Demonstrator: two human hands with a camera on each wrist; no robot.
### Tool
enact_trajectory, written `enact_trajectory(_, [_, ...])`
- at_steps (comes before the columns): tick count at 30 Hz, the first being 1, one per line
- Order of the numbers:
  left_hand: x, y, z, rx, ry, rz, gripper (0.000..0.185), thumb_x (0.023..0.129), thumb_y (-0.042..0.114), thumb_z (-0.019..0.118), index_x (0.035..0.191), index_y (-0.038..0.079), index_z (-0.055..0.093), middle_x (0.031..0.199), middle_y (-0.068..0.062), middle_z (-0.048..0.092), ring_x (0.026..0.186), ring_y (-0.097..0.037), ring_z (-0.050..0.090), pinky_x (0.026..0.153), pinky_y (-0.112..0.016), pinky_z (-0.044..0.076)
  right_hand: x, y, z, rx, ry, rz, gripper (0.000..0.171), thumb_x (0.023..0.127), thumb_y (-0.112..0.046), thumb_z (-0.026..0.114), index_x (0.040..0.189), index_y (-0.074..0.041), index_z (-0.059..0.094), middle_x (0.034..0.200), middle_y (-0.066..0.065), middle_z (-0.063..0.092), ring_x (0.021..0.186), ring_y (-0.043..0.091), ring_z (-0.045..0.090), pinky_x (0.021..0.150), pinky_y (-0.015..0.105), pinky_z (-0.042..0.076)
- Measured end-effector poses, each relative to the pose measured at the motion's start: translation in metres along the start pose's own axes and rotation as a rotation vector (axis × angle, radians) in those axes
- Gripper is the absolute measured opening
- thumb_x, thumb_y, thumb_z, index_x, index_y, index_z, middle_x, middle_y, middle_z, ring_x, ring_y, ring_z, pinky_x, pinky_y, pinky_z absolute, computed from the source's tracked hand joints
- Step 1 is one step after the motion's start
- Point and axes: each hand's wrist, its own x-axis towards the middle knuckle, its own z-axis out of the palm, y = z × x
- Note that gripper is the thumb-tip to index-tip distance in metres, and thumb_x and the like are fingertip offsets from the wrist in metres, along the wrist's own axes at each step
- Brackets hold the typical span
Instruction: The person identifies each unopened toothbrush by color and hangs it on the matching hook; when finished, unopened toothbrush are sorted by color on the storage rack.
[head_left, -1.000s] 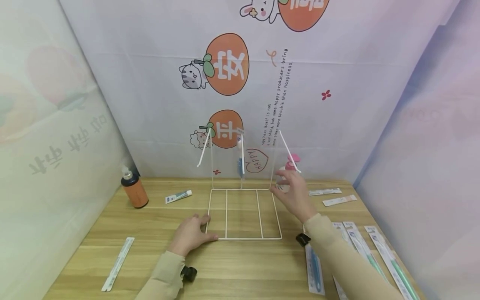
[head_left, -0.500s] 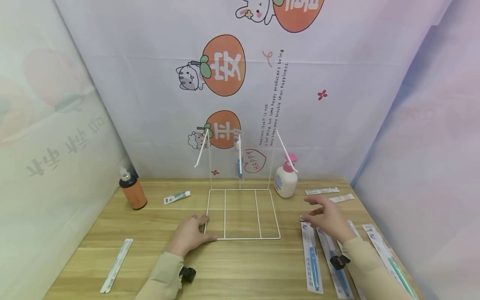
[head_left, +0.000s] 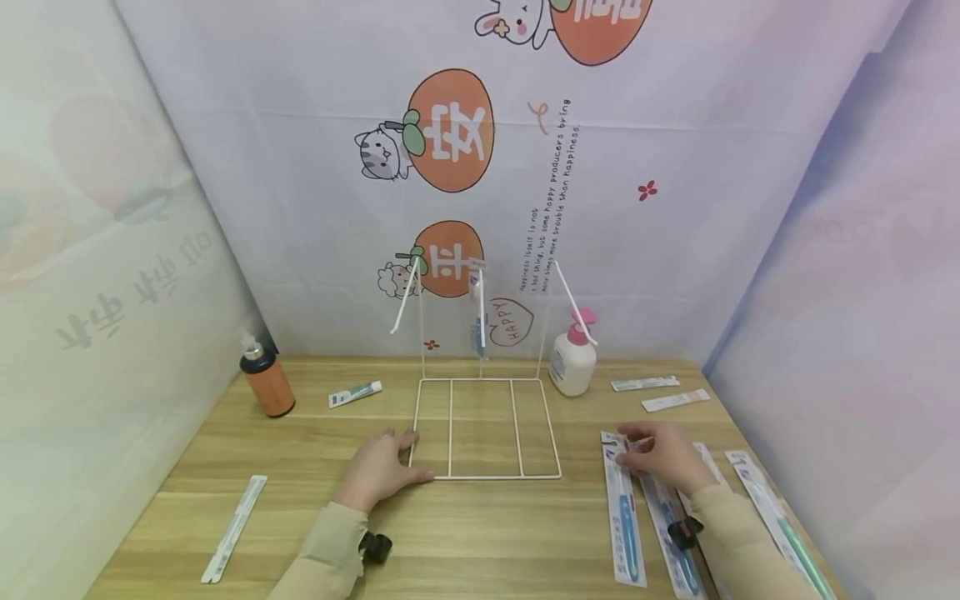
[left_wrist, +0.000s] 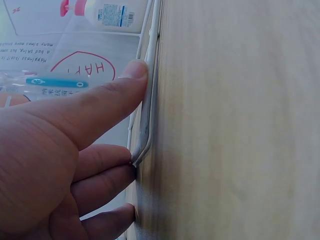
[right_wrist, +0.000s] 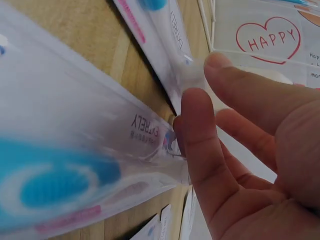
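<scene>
Rack [head_left: 495, 477], near-left corner: pinched in left hand [head_left: 378, 471]. Right hand [head_left: 666, 457]: grip spread at packaged toothbrush [head_left: 664, 515] on bench [head_left: 480, 546].

Around the grip

Left hand [head_left: 378, 469] at near-left corner of rack [head_left: 451, 429]. Left of grip: packet [head_left: 235, 529]. Beyond grip: toothpaste [head_left: 355, 394]; bottle [head_left: 270, 387] farther left. By rack's far-right corner: soap dispenser [head_left: 573, 367]. Right of grip: toothbrushes [head_left: 627, 525], right hand [head_left: 667, 454] among them.
</scene>
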Motion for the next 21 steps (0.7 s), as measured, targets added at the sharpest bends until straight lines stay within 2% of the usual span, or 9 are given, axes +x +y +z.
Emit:
enact_trajectory(4, [0.0, 0.0, -0.001, 0.003, 0.006, 0.007, 0.08, 0.08, 0.051, 0.094, 0.144, 0.008, 0.07, 0.152, -0.027, 0.058, 0.143, -0.053, 0.051, 0.116, -0.066, 0.042, 0.002, 0.001, 0.002, -0.084, -0.011, -0.019, 0.047, 0.083, -0.022, 0.095, 0.123, -0.003, 0.079, 0.113, 0.011, 0.078, 0.095, 0.024, 0.072, 0.077, 0.038, 0.062])
enact_trajectory(7, [0.0, 0.0, -0.002, 0.006, 0.008, 0.012, 0.08, 0.081, 0.05, 0.094, 0.144, 0.007, 0.07, 0.152, -0.027, 0.058, 0.142, -0.054, 0.051, 0.116, -0.067, 0.042, 0.004, 0.001, 0.005, -0.158, -0.028, -0.017, 0.042, 0.082, -0.026, 0.096, 0.117, -0.008, 0.081, 0.104, 0.003, 0.077, 0.089, 0.018, 0.068, 0.077, 0.04, 0.058])
enact_trajectory(10, [0.001, 0.0, -0.003, 0.007, 0.006, 0.005, 0.081, 0.08, 0.05, 0.094, 0.145, 0.008, 0.069, 0.152, -0.028, 0.057, 0.142, -0.054, 0.05, 0.117, -0.067, 0.041, 0.006, -0.001, 0.008, -0.188, -0.041, 0.003, 0.041, 0.082, -0.029, 0.095, 0.116, -0.01, 0.082, 0.098, -0.001, 0.073, 0.083, 0.016, 0.063, 0.073, 0.038, 0.055])
enact_trajectory(17, [0.0, 0.0, -0.003, 0.009, 0.0, 0.0, 0.081, 0.081, 0.051, 0.094, 0.145, 0.008, 0.069, 0.153, -0.028, 0.057, 0.142, -0.054, 0.051, 0.116, -0.068, 0.041, 0.003, -0.005, 0.011, -0.164, -0.014, 0.031, 0.039, 0.086, -0.028, 0.092, 0.118, -0.01, 0.082, 0.108, 0.005, 0.076, 0.092, 0.02, 0.068, 0.079, 0.042, 0.06])
enact_trajectory(21, [-0.001, 0.001, -0.002, 0.006, -0.007, -0.007, 0.081, 0.081, 0.052, 0.094, 0.145, 0.009, 0.069, 0.154, -0.029, 0.056, 0.142, -0.055, 0.05, 0.115, -0.068, 0.041, 0.001, -0.005, 0.01, -0.138, 0.014, 0.018, 0.035, 0.089, -0.025, 0.09, 0.117, -0.007, 0.081, 0.112, 0.01, 0.076, 0.092, 0.021, 0.07, 0.075, 0.04, 0.061])
